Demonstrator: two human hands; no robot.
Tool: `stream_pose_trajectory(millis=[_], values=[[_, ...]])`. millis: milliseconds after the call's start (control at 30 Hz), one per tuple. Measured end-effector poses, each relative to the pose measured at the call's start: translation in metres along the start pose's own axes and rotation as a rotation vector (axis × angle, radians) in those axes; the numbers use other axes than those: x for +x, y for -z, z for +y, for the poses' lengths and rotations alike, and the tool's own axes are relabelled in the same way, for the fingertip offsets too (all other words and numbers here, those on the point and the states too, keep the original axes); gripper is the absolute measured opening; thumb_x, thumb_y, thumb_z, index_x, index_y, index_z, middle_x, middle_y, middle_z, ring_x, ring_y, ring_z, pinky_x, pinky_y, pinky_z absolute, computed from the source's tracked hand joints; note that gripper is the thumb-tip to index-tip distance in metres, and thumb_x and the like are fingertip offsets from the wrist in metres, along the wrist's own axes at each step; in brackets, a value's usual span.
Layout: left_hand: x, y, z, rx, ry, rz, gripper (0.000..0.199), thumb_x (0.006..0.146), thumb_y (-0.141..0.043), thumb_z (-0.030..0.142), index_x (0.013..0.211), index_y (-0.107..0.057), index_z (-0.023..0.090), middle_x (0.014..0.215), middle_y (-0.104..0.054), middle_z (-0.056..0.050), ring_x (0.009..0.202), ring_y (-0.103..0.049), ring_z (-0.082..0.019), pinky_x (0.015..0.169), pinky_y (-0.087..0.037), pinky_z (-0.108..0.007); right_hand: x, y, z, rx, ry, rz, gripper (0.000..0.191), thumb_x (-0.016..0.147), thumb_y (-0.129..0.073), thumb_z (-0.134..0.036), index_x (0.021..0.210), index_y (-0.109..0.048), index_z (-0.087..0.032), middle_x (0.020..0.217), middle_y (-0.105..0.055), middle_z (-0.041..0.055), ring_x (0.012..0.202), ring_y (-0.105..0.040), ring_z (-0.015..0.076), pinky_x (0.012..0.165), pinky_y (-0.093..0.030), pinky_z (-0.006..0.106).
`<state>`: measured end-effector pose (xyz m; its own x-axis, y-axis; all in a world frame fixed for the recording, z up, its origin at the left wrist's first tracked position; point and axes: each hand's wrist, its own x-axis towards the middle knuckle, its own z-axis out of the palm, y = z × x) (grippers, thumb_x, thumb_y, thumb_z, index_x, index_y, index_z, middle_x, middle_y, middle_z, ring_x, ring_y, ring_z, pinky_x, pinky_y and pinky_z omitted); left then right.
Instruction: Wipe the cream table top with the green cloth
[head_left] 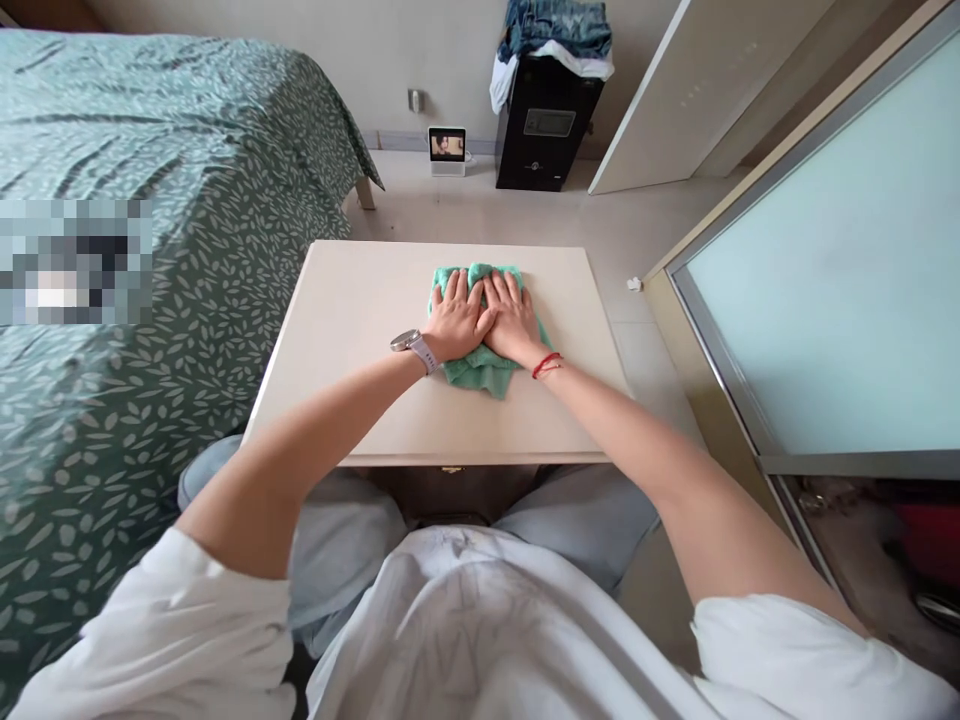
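"Toward the middle of the tabletop, slightly right of centre, a green cloth lies rumpled under you. What can't I make out?"

"Your palms and the cloth directly beneath them are hidden. On the bed, at your left, a pixelated patch masks whatever is there. Your sleeves run out of the picture at the bottom, and the space below the tabletop's near edge is dark and hard to read."

"And how are my arms?"

"Both reach forward and slant inward, so your hands come together over the cloth. Your palms face down, with the fingers pointing away from you. You wear a watch on your left wrist and a red bracelet on your right."

"Are my hands open?"

"Yes, both. Your left hand is flat on the cloth, fingers a little apart, its thumb meeting your right hand. Your right hand lies flat beside it, also open, fingers slightly spread. The cloth shows past your fingertips, and a loose part spreads out on your side of the hands."
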<state>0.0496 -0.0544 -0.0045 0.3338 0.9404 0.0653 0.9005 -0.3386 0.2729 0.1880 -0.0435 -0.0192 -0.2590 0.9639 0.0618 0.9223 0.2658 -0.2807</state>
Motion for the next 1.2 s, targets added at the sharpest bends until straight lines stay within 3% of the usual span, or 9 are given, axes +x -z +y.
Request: stream_pose_trajectory(millis=[300,400,500,667,900,1033,1200], values=[[-0.142,-0.005,0.025,0.001,0.011,0.015,0.075,0.115,-0.040,0.049,0.175,-0.045,0.003,0.187,-0.032,-0.030,0.177,-0.027,-0.046,0.141,-0.028,-0.072,-0.129,-0.007,-0.052,-0.057,0.068,-0.058,0.069,0.114,-0.044,-0.027,0.181,-0.043,-0.008,0.190,-0.031,0.0179,0.179,-0.025,0.0372,0.145,-0.026,0.060],[-0.168,-0.008,0.022,-0.024,-0.024,0.023,0.075,0.114,-0.041,0.050,0.175,-0.047,0.005,0.187,-0.033,-0.029,0.177,-0.026,-0.045,0.140,-0.030,-0.071,-0.153,-0.011,-0.063,-0.053,0.104,-0.044,0.071,0.112,-0.047,-0.029,0.180,-0.044,-0.006,0.188,-0.034,0.0208,0.178,-0.027,0.0402,0.144,-0.028,0.064],[-0.172,-0.008,0.015,-0.041,-0.053,0.007,0.075,0.114,-0.041,0.049,0.175,-0.046,0.007,0.187,-0.033,-0.028,0.178,-0.026,-0.044,0.141,-0.030,-0.070,-0.156,-0.013,-0.067,-0.052,0.127,-0.043,0.074,0.111,-0.049,-0.032,0.179,-0.043,-0.003,0.188,-0.033,0.0230,0.178,-0.027,0.0427,0.143,-0.029,0.067],[-0.140,-0.001,0.000,-0.032,-0.027,-0.019,0.077,0.113,-0.039,0.049,0.176,-0.044,0.005,0.187,-0.033,-0.027,0.178,-0.025,-0.043,0.142,-0.028,-0.068,-0.119,-0.009,-0.068,-0.033,0.117,-0.085,0.074,0.112,-0.046,-0.030,0.180,-0.040,-0.002,0.189,-0.029,0.0226,0.179,-0.024,0.0400,0.145,-0.025,0.063],[-0.048,0.013,-0.051,0.022,0.036,-0.005,0.075,0.114,-0.034,0.047,0.177,-0.043,0.008,0.189,-0.033,-0.024,0.178,-0.026,-0.041,0.143,-0.027,-0.067,-0.011,-0.006,-0.070,0.000,0.059,-0.108,0.070,0.116,-0.039,-0.026,0.182,-0.035,-0.004,0.192,-0.026,0.0206,0.181,-0.019,0.0365,0.147,-0.019,0.060],[0.006,0.016,-0.087,-0.027,0.029,0.016,0.076,0.116,-0.031,0.054,0.178,-0.044,0.012,0.190,-0.031,-0.021,0.179,-0.023,-0.038,0.145,-0.020,-0.063,0.053,-0.016,-0.064,0.015,0.043,-0.073,0.069,0.117,-0.035,-0.025,0.183,-0.034,-0.005,0.192,-0.026,0.0221,0.181,-0.018,0.0371,0.146,-0.018,0.065],[0.053,0.017,-0.116,-0.075,0.018,0.048,0.078,0.116,-0.029,0.061,0.177,-0.046,0.014,0.189,-0.035,-0.020,0.179,-0.024,-0.037,0.145,-0.018,-0.061,0.107,-0.027,-0.055,0.064,0.065,0.003,0.066,0.116,-0.034,-0.024,0.179,-0.039,-0.005,0.189,-0.032,0.0240,0.178,-0.024,0.0388,0.143,-0.020,0.070]])
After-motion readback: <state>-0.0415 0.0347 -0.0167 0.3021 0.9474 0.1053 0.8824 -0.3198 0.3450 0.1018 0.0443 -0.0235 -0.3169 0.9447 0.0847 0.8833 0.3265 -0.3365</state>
